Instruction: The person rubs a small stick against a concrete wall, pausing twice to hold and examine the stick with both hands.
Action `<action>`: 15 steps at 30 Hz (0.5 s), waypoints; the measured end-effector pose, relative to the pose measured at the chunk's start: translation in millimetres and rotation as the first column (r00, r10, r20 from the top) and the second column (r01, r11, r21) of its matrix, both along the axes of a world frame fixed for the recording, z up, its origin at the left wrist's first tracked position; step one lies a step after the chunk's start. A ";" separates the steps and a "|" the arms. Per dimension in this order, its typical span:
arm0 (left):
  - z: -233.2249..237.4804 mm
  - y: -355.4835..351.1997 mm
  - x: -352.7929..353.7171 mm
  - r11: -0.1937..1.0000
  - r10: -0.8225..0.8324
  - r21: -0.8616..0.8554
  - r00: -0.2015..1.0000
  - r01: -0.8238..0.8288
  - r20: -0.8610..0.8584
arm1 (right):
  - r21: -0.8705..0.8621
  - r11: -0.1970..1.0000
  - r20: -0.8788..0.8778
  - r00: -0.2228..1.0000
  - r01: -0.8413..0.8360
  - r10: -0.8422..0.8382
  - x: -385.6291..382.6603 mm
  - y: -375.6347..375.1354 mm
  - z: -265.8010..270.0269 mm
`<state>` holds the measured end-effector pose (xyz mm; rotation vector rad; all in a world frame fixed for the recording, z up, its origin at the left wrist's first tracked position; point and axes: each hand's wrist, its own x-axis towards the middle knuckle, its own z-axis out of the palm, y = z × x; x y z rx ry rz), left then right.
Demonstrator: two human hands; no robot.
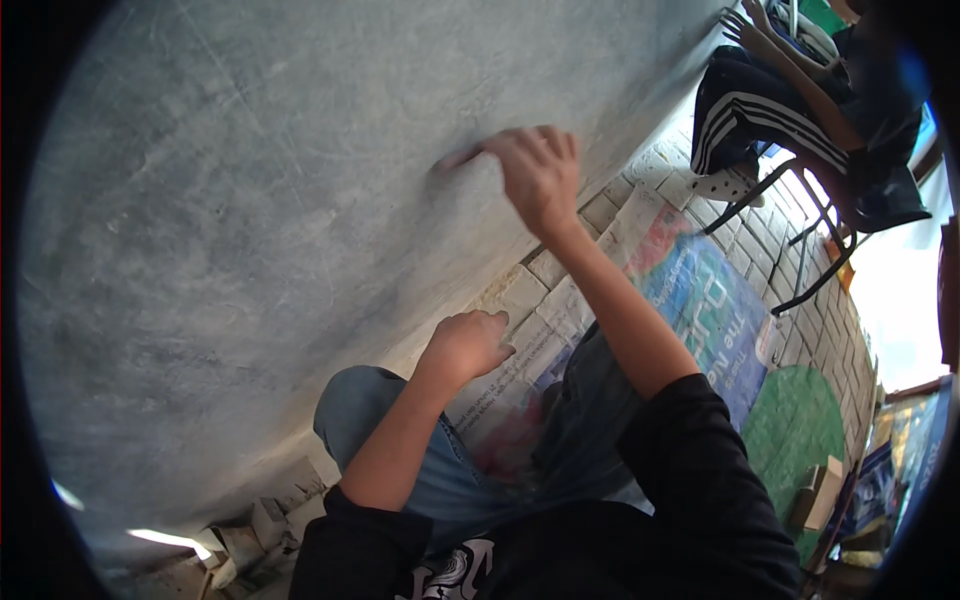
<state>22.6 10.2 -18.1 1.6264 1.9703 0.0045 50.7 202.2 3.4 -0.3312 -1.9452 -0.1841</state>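
Observation:
A grey, scuffed wall (230, 190) fills the left and upper part of the head view. My right hand (540, 180) is up against it, a finger or thumb stretched out to the left over the surface and the other fingers bent. Motion blurs that outstretched tip, and no tool shows in this hand. Lower down, my left hand (465, 345) hovers over my bent knee with its fingers curled in loosely. Its palm is turned away, so whatever may be inside is hidden.
Printed plastic sheeting (700, 310) covers the paved floor (620, 200) beneath my legs. At upper right, another person (770, 110) sits on a black-framed chair (800, 230). A green round mat (795, 420) lies at right. Broken blocks (270, 520) lie along the wall's foot at lower left.

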 end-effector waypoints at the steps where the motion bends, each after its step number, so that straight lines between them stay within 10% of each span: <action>1: -2.3 -0.2 1.7 1.000 -0.013 0.004 1.000 0.013 0.001 | 0.101 0.994 0.008 0.999 -0.047 0.047 -3.2 -4.0 -1.5; 4: -7.4 0.8 2.5 1.000 -0.011 -0.003 1.000 0.011 -0.014 | 0.174 0.983 0.036 0.998 -0.058 0.052 6.1 8.2 -5.8; 6: -0.6 1.0 3.8 1.000 -0.008 -0.018 1.000 0.008 0.003 | -0.091 0.990 -0.039 0.993 0.105 -0.109 13.0 20.7 -10.1; 10: 0.9 0.9 5.7 0.999 -0.016 0.040 1.000 0.016 -0.002 | 0.195 0.976 0.011 0.996 -0.093 0.093 -1.5 -4.9 -10.6; 15: -4.0 -1.6 5.1 1.000 -0.004 -0.006 1.000 0.004 0.017 | 0.101 0.994 -0.070 0.997 -0.029 0.037 12.2 17.6 -3.1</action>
